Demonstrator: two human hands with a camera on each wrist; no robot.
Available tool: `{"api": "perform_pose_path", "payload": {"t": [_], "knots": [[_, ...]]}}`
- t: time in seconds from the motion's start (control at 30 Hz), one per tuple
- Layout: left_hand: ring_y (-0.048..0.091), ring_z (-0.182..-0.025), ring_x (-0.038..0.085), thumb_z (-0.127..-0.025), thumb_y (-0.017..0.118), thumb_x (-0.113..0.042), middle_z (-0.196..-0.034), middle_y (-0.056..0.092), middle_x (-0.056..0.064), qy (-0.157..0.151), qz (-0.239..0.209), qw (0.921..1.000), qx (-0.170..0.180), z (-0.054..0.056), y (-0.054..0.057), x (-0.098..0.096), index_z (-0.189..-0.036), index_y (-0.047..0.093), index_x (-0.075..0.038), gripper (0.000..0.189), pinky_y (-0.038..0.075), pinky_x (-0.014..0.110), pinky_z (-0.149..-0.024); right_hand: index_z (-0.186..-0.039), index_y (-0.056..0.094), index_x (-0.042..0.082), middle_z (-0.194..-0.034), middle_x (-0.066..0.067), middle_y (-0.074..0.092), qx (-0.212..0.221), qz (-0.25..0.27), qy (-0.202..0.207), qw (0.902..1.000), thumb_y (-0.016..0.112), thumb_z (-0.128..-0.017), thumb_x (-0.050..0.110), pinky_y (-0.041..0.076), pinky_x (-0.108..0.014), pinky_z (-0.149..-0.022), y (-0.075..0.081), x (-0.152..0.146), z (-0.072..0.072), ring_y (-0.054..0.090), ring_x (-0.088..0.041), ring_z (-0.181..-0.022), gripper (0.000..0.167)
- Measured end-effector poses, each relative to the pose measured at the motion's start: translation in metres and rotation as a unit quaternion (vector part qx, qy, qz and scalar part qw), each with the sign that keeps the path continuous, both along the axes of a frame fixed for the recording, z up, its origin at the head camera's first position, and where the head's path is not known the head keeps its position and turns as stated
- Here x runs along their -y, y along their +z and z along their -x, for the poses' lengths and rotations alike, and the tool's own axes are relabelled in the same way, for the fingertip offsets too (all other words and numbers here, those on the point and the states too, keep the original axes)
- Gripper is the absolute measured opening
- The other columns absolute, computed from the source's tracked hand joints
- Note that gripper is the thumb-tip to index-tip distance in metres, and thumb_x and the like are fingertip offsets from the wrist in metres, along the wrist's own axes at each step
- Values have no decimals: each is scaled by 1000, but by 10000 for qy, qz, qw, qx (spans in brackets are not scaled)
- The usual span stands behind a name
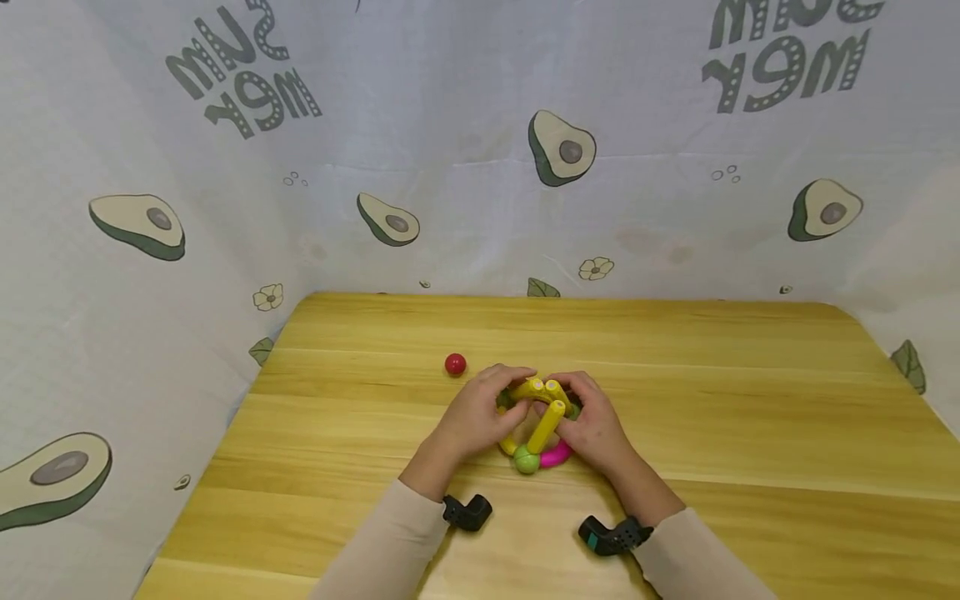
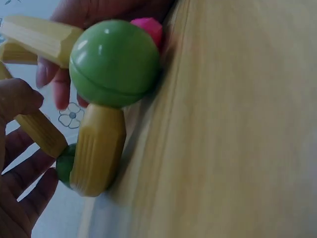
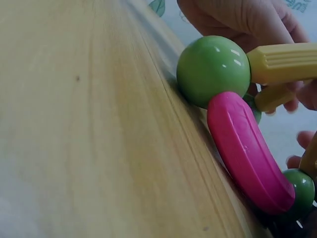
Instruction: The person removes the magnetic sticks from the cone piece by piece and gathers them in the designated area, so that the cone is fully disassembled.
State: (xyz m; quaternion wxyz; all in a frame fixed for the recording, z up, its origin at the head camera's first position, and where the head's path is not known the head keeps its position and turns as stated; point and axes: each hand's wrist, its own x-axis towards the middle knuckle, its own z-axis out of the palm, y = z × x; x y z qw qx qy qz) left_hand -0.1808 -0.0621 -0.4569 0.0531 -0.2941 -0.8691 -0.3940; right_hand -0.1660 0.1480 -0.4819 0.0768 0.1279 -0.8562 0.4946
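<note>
A toy frame of rods and balls stands on the table between both hands. Nearest the body is a light green ball [image 1: 527,459], joined to an upright yellow rod [image 1: 546,427] and a curved pink rod [image 3: 247,153]. My left hand [image 1: 480,414] grips a yellow rod [image 2: 40,133] rising from a dark green ball [image 2: 66,165], thumb on one side and fingers behind. On the other side, my right hand [image 1: 597,427] holds another yellow rod [image 1: 557,390] above a second green ball [image 3: 298,193]. The three yellow rods lean inward, their tips close together; the top ends look bare.
A small red ball [image 1: 455,364] lies on the wooden table [image 1: 337,417], beyond the left hand. A white cloth [image 1: 465,125] printed with avocados hangs behind and at the sides. Black wrist cameras [image 1: 617,536] sit at both cuffs, close above the tabletop.
</note>
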Motion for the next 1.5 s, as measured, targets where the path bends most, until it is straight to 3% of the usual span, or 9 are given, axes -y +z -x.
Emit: {"api": "perform_pose_path", "payload": {"t": [0.17, 0.33, 0.6, 0.87, 0.97, 1.17, 1.23, 1.3, 1.5], "knots": [[67, -106, 19, -97, 68, -15, -112, 68, 5, 87, -416, 9970, 644, 2, 6, 11, -122, 64, -8, 27, 58, 33, -95, -116, 68, 9, -112, -7, 66, 110, -176, -75, 9998, 77, -91, 18, 50, -41, -97, 1, 2, 0, 61, -22, -107, 28], [67, -105, 19, -94, 70, -14, -106, 68, 2, -31, -379, 9940, 1023, 2, 15, 25, -110, 65, -12, 17, 57, 37, -97, -114, 70, 7, -112, -8, 67, 223, -225, -246, 9992, 76, -92, 13, 48, -43, -98, 1, 3, 2, 61, -23, -108, 23], [62, -102, 15, -91, 77, -18, -110, 69, -4, 26, 158, 9911, 1321, -1, 23, 53, -107, 69, -19, 17, 54, 34, -91, -112, 70, 9, -113, -11, 65, 359, -40, -419, 9985, 69, -98, 15, 45, -44, -96, 1, 2, 4, 59, -27, -107, 16], [60, -87, 12, -87, 82, -19, -96, 70, -6, 475, 979, 9734, 2016, 0, 30, 68, -97, 75, -19, 12, 52, 29, -80, -114, 70, 9, -116, -12, 65, 637, -164, -579, 9962, 67, -99, 15, 46, -41, -92, 3, 5, 4, 60, -28, -104, 17], [61, -84, 12, -87, 81, -19, -93, 71, -5, 501, 1375, 9692, 1981, 0, 29, 65, -96, 76, -17, 11, 53, 31, -80, -112, 71, 10, -113, -11, 67, 588, -310, -589, 9960, 68, -98, 13, 46, -40, -90, 4, 6, 3, 60, -27, -102, 15], [66, -107, 20, -96, 71, -28, -110, 74, 1, 486, 1874, 9771, 887, -10, 33, 40, -112, 75, -13, 22, 53, 39, -99, -102, 73, 8, -101, -10, 69, 240, -633, -537, 9963, 72, -95, 12, 48, -40, -85, 2, 5, 3, 60, -25, -94, 8], [66, -110, 21, -99, 67, -32, -114, 73, 2, 240, 1628, 9833, 776, -16, 34, 26, -118, 73, -12, 28, 53, 37, -98, -101, 73, 8, -101, -9, 70, 186, -730, -514, 9958, 73, -94, 13, 49, -42, -86, 2, 5, 3, 61, -26, -95, 9], [66, -107, 19, -99, 67, -35, -117, 73, 2, -208, 1235, 9870, 1011, -20, 34, 12, -123, 72, -13, 33, 55, 32, -93, -101, 73, 7, -101, -10, 70, 152, -793, -501, 9955, 73, -94, 15, 51, -45, -87, 2, 5, 3, 63, -28, -96, 10], [62, -89, 4, -93, 76, -36, -116, 70, -7, -1396, 709, 9702, 1848, -26, 21, -9, -117, 69, -19, 31, 50, 18, -83, -104, 75, 6, -105, -13, 71, 207, -900, -635, 9937, 73, -95, 20, 54, -51, -91, 3, 3, 3, 66, -33, -104, 17]]}}
